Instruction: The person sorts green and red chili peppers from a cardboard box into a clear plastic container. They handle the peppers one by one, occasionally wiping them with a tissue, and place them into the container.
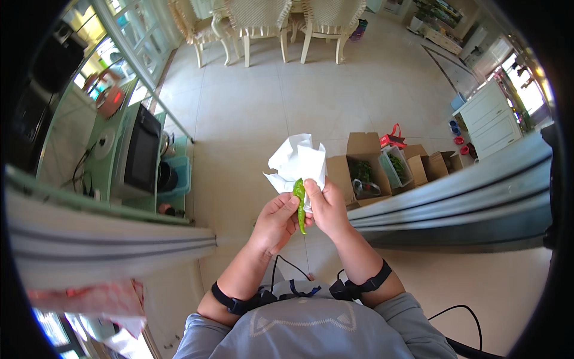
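A green chili pepper is held up in front of me, its thin tip hanging downward. My left hand grips it around the middle, thumb lying across the front. In my right hand is a crumpled white paper towel, which spreads out above both hands. The right thumb rests beside the pepper's upper end, with part of the paper pinched behind it. Whether the right fingers also press on the pepper is hidden.
Open cardboard boxes and a plastic bin of green vegetables stand on the floor at right. A microwave and pink kettle occupy shelving at left. Door panels flank me. Several chairs stand ahead.
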{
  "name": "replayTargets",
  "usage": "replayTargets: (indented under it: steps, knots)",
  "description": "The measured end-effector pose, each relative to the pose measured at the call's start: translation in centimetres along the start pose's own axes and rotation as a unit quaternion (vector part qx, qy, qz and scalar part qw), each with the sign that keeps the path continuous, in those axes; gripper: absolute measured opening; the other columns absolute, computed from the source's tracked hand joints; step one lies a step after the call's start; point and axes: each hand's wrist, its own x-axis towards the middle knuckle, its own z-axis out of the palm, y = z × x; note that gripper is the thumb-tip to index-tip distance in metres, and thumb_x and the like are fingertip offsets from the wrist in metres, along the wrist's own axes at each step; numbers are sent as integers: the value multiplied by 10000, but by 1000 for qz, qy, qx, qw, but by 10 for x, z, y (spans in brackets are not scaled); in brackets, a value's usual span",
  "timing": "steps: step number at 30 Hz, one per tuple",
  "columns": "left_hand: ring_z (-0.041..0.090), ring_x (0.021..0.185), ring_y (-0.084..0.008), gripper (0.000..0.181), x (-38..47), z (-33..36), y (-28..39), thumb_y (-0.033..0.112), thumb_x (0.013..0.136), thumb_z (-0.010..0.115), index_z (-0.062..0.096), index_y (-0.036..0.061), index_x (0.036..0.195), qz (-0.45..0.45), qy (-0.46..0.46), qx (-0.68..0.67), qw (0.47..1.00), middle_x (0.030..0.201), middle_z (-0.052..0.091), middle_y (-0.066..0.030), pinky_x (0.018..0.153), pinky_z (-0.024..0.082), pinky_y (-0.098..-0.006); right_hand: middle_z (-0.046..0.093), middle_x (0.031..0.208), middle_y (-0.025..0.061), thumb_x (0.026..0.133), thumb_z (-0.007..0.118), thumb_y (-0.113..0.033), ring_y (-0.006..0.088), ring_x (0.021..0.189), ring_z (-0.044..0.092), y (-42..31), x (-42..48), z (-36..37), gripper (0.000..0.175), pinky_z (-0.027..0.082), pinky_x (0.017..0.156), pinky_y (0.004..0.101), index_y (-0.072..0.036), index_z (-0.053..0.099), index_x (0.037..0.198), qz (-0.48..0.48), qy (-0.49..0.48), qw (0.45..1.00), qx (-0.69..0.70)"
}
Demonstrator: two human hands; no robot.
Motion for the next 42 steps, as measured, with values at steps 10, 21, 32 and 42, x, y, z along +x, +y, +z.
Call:
replayTargets:
  steps: [10, 21, 32, 42]
  knots:
    - [563, 722, -133, 202, 225, -30, 128, 158, 977, 415, 531, 14, 1058, 13, -16, 192, 981, 812, 595, -59, 671, 472, -263, 589, 1080, 91, 957, 456, -245, 192, 935, 600, -20, 210, -55, 313, 503, 778, 340, -21, 499, 1171, 73, 242, 927, 277]
    - [609, 732, -371, 115, 457, 34, 140, 88, 878, 516, 503, 23, 972, 132, -117, 627, 758, 794, 609, -194, 638, 470, -409, 646, 966, 82, 899, 533, -63, 111, 845, 600, -27, 376, -187, 197, 492, 737, 248, 5, 514, 1083, -66, 320, 941, 87]
    - [567, 682, -208, 221, 682, 94, 124, 158, 948, 431, 501, 10, 1096, -97, -335, 483, 803, 804, 597, -111, 662, 455, -320, 577, 927, 47, 916, 493, -105, 106, 796, 562, -35, 487, -312, 259, 470, 657, 257, -10, 461, 1155, -137, 562, 815, -13]
    - [398, 532, -100, 227, 786, 169, 25, 276, 974, 411, 494, 71, 1024, -692, -254, 196, 646, 674, 493, -16, 548, 359, -258, 591, 951, 77, 920, 520, -101, 130, 684, 595, -18, 459, -388, 236, 504, 636, 306, -11, 502, 1137, -176, 724, 648, 158]
